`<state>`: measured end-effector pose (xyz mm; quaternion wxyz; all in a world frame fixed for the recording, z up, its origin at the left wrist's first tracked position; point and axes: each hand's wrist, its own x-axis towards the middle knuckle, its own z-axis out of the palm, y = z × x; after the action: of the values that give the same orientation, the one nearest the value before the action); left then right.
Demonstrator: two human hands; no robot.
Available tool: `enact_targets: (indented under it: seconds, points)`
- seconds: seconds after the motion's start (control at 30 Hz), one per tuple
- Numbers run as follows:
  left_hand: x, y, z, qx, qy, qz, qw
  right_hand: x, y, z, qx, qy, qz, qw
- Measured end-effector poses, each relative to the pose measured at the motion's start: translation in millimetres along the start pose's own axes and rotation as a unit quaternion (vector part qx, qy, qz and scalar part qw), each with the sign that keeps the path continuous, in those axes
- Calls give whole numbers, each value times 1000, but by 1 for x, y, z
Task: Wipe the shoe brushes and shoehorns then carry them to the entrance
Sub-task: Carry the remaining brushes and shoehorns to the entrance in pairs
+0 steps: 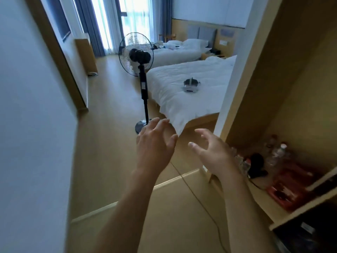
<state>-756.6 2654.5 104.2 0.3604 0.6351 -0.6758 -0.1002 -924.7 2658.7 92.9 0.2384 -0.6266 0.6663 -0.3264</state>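
My left hand [155, 143] and my right hand [213, 150] are both raised in front of me over the wooden floor, fingers spread and relaxed, holding nothing. They are a short way apart, palms turned toward each other. No shoe brush, shoehorn or cloth shows in the head view.
A black standing fan [136, 53] stands ahead by the corner of a white bed [182, 99] that carries a small grey device [190, 85]. On my right an open wooden shelf [262, 203] holds bottles, a black object and red packs. A thin cable [200, 201] runs across the floor. White wall on my left.
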Motion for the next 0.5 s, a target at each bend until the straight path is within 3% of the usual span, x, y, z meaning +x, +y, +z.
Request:
enact_targets:
  seconds: [0.2,0.5]
  points:
    - [27,-87,-34,52,5,-67,996,40,-55,81,-4,-67,-43,997]
    - [94,-177,-32,91,-6,-140,986,132,-92,169,-20,-151,-87,985]
